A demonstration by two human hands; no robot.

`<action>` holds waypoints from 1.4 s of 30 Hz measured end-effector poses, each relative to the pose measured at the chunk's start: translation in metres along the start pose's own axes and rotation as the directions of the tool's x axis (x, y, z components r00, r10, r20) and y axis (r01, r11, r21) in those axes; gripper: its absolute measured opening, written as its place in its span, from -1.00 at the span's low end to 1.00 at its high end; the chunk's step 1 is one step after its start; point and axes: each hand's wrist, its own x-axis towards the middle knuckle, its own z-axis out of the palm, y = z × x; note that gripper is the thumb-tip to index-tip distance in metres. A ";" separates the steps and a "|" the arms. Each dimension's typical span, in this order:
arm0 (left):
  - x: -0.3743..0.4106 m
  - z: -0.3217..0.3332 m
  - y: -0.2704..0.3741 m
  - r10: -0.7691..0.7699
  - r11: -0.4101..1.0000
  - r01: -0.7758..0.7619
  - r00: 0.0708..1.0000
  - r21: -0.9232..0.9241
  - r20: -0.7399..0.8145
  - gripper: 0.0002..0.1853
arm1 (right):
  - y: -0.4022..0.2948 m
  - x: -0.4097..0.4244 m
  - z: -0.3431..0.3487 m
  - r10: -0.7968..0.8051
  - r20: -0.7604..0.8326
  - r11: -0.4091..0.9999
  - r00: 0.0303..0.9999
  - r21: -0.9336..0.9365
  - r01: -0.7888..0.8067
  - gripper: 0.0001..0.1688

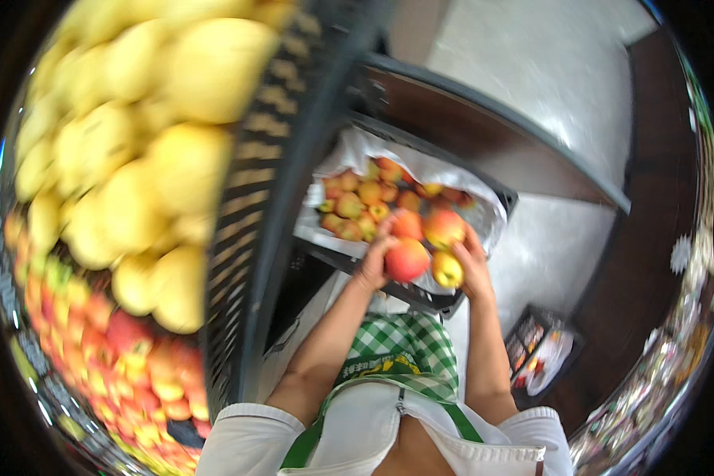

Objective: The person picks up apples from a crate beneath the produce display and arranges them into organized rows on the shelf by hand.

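Several red-and-yellow apples are gripped above a lined crate, two in each hand. My left hand curls around a large red apple and an orange-red apple just beyond it. In my right hand are a red-yellow apple and a yellower apple, its dimpled end facing me. Below them stands a black plastic crate with a pale plastic liner. Smaller-looking red and yellow apples lie inside it, mostly in its left and far parts.
At left, a black slatted display wall rises close to my left arm, with yellow fruit and red apples heaped behind it. A dark brown panel borders the crate's far side. Another crate stands on the grey floor at right.
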 end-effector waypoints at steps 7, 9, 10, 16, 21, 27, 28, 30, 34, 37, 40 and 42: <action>-0.181 0.091 0.089 0.316 0.945 -0.326 0.898 -0.021 0.307 -0.13 | -0.147 -0.107 0.115 -0.179 0.388 0.978 0.904 -0.031 0.207 -0.22; -0.240 0.110 0.105 0.468 0.882 -0.456 0.830 -0.116 0.304 -0.18 | -0.174 -0.129 0.158 -0.142 0.554 0.971 0.820 -0.083 0.224 -0.09; -0.247 0.133 0.104 0.540 0.841 -0.533 0.814 -0.094 0.213 -0.17 | -0.186 -0.112 0.160 -0.138 0.573 0.978 0.808 -0.052 0.204 -0.09; -0.369 0.127 0.126 0.789 0.611 -0.776 0.613 -0.154 0.039 -0.21 | -0.193 -0.179 0.301 0.087 0.839 0.996 0.537 -0.070 -0.052 -0.17; -0.453 0.097 0.109 0.875 0.410 -0.889 0.446 -0.201 -0.188 -0.22 | -0.140 -0.221 0.376 0.207 0.945 0.966 0.255 -0.156 -0.205 -0.15; -0.551 0.041 0.106 0.884 0.201 -0.931 0.306 -0.304 -0.354 -0.17 | -0.080 -0.314 0.477 0.408 0.907 0.874 0.103 -0.355 -0.332 -0.23; -0.570 0.029 0.109 0.891 0.175 -0.941 0.277 -0.290 -0.361 -0.17 | -0.068 -0.327 0.495 0.402 0.913 0.883 0.065 -0.368 -0.293 -0.23; -0.598 -0.013 0.103 0.928 0.103 -0.950 0.199 -0.295 -0.315 -0.19 | -0.040 -0.357 0.530 0.462 0.883 0.863 0.082 -0.427 -0.270 -0.24; -0.683 -0.082 0.112 0.942 -0.010 -0.892 0.143 -0.452 -0.303 -0.26 | 0.007 -0.416 0.631 0.399 0.917 0.917 0.016 -0.398 -0.026 -0.28; -0.750 -0.116 0.123 0.931 -0.076 -0.915 0.077 -0.396 -0.358 -0.24 | 0.056 -0.430 0.719 0.320 0.938 0.821 0.133 -0.345 0.455 -0.20; -0.803 -0.143 0.135 0.902 -0.187 -0.926 -0.030 -0.328 -0.430 -0.27 | 0.071 -0.460 0.802 0.234 0.971 0.558 0.054 -0.179 0.810 -0.12; -0.836 -0.165 0.127 0.880 -0.091 -0.985 -0.012 -0.145 -0.476 -0.27 | 0.089 -0.476 0.859 0.173 0.984 0.316 -0.047 -0.010 0.949 -0.09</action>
